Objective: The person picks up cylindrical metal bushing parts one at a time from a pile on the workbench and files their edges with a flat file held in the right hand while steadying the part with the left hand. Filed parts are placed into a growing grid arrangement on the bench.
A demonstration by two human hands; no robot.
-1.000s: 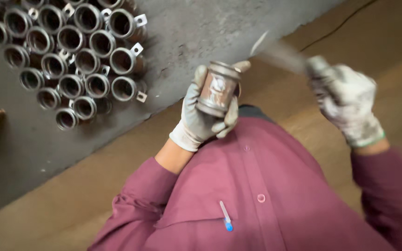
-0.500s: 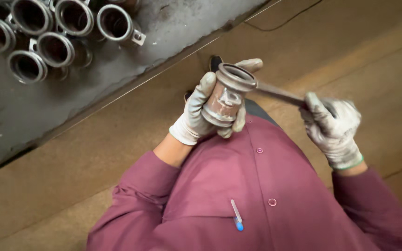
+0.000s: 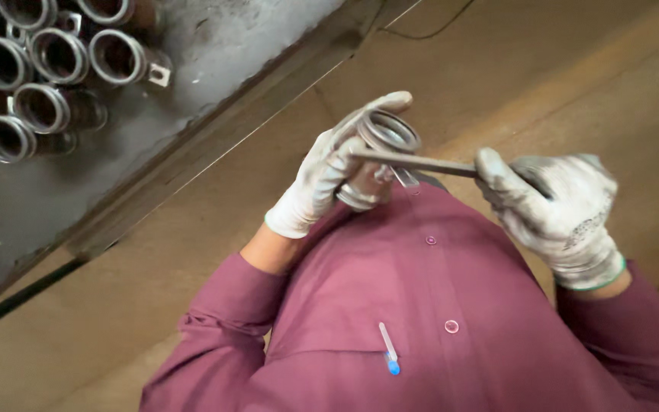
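Observation:
My left hand [image 3: 329, 172], in a pale work glove, grips a short metal pipe fitting [image 3: 379, 152] with a ringed open end, held tilted in front of my chest. My right hand [image 3: 554, 202], also gloved, holds a long flat metal file [image 3: 413, 162] by its handle end. The file lies across the fitting's open rim, its tip toward my left fingers. My maroon shirt [image 3: 421, 320] fills the lower part of the view, with a pen [image 3: 389, 349] clipped in its pocket.
Several similar metal fittings [image 3: 47, 65] stand packed together on a grey metal plate [image 3: 215, 69] at the upper left. The plate's dark edge runs diagonally across a brown floor [image 3: 154, 305]. A thin cable [image 3: 436, 23] lies at the top.
The file has swung down from the air onto the fitting's rim. My view has shifted, so the stacked fittings slid toward the upper left. My left hand tilted the fitting's open end upward.

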